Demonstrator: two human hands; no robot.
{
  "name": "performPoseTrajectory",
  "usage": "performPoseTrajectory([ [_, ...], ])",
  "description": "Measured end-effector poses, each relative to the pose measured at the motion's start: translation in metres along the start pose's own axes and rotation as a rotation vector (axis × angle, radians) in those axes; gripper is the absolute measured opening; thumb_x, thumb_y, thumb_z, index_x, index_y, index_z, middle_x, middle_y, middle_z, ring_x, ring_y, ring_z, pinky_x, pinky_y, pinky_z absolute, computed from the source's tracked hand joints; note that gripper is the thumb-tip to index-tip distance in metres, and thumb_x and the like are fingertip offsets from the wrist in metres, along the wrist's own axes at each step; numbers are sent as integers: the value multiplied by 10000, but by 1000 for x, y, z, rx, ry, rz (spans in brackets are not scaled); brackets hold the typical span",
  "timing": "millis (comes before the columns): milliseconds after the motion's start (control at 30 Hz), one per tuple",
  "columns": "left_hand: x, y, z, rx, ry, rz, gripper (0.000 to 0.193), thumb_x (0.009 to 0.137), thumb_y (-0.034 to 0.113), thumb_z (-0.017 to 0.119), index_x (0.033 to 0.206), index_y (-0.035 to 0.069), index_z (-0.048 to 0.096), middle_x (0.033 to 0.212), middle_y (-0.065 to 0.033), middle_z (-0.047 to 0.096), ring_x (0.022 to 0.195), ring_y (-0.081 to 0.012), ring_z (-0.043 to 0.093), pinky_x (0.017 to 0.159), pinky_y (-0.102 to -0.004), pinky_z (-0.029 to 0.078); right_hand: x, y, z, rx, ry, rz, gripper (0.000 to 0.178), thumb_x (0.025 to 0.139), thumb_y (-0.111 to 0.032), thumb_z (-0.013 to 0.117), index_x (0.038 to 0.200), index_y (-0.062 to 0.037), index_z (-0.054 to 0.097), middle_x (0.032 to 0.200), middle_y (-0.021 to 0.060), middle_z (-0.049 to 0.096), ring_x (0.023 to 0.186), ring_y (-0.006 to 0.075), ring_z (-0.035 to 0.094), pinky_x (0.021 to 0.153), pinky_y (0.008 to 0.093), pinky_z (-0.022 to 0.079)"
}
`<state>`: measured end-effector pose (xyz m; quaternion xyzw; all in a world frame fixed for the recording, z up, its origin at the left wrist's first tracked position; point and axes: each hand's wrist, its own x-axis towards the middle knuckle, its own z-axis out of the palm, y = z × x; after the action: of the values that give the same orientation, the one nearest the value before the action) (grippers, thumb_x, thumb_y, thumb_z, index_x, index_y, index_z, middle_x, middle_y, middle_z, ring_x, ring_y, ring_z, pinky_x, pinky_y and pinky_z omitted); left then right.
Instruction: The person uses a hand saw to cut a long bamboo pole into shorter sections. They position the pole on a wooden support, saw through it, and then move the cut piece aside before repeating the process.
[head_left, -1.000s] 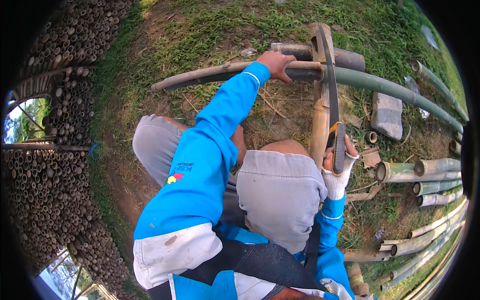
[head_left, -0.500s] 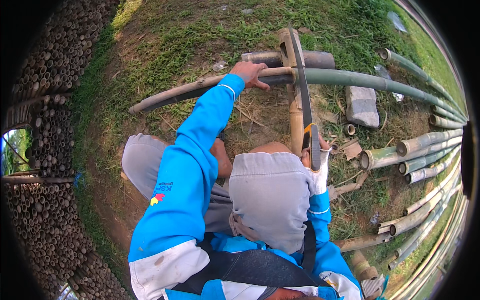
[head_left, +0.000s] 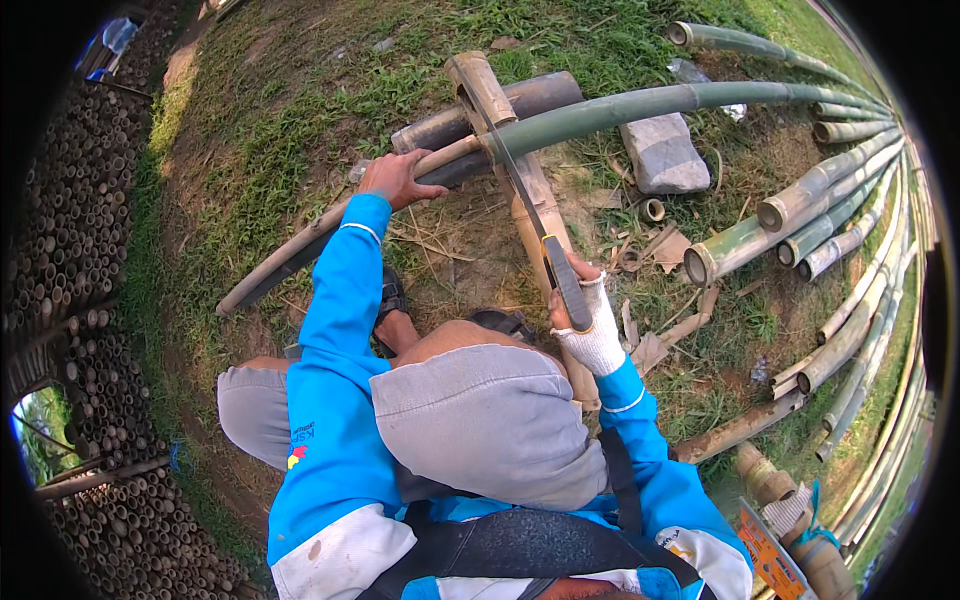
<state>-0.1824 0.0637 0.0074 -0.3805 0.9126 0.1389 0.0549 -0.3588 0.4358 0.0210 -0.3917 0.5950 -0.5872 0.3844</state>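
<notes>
My left hand (head_left: 402, 182) is bare and wraps over a light brown pole (head_left: 285, 255), its thumb stretched along the side. That pole's right end meets a green bamboo pole (head_left: 640, 106) beside the saw blade. My right hand (head_left: 592, 308), in a white fingerless glove, is closed around the dark handle of a handsaw (head_left: 566, 280). The long, thin blade runs away from me across the green pole where it rests on a bamboo support (head_left: 530, 215). Whether the teeth have cut in cannot be seen.
A dark bamboo piece (head_left: 545, 95) lies crosswise under the support's far end. A grey stone block (head_left: 665, 155) sits to the right. Several bamboo poles (head_left: 735, 248) fan out at the right, and stacked bamboo ends (head_left: 80, 240) fill the left. Bamboo scraps (head_left: 668, 250) litter the ground.
The whole view has turned, so the saw, poles and hands appear farther left and tilted. Both hands keep their grips, and the saw still lies across the green pole.
</notes>
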Motion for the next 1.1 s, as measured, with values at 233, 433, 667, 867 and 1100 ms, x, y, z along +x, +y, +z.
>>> performPoseTrajectory([
  [233, -6, -19, -2, 10, -32, -70, 939, 728, 730, 848, 1464, 189, 631, 1085, -205, 778, 1037, -407, 737, 928, -538, 576, 11, -5, 15, -172, -6, -86, 624, 921, 15, 633, 1522, -11, 464, 1470, 162, 544, 1349, 247, 551, 1151, 356, 409],
  [433, 2, -9, -1, -44, 4, -23, 988, 723, 672, 887, 1522, 199, 550, 1280, -179, 730, 1192, -402, 694, 1014, -534, 564, 15, -3, 22, -243, 56, -149, 721, 822, 14, 650, 1518, -66, 477, 1512, 191, 569, 1364, 315, 593, 1136, 370, 454],
  [667, 18, 29, -2, -20, 14, -26, 1056, 689, 677, 907, 1548, 189, 535, 1353, -192, 712, 1234, -392, 688, 1054, -525, 555, 9, -26, 31, -117, 29, 100, 676, 865, 20, 626, 1522, -45, 481, 1389, 131, 604, 1176, 194, 610, 1009, 314, 489],
  [867, 27, 25, -3, 65, -72, -79, 984, 695, 707, 862, 1458, 123, 648, 1211, -194, 772, 1126, -384, 738, 994, -519, 584, 2, -21, 42, -238, 120, -120, 603, 882, 48, 577, 1476, -19, 499, 1336, 121, 589, 1195, 194, 577, 1054, 322, 457],
  [1100, 27, 22, -3, 30, -78, -48, 972, 686, 719, 863, 1430, 123, 674, 1205, -185, 776, 1117, -371, 744, 985, -502, 593, -6, -11, 50, -49, 168, 20, 673, 825, 42, 659, 1481, -30, 524, 1421, 131, 606, 1238, 189, 598, 1060, 290, 455],
])
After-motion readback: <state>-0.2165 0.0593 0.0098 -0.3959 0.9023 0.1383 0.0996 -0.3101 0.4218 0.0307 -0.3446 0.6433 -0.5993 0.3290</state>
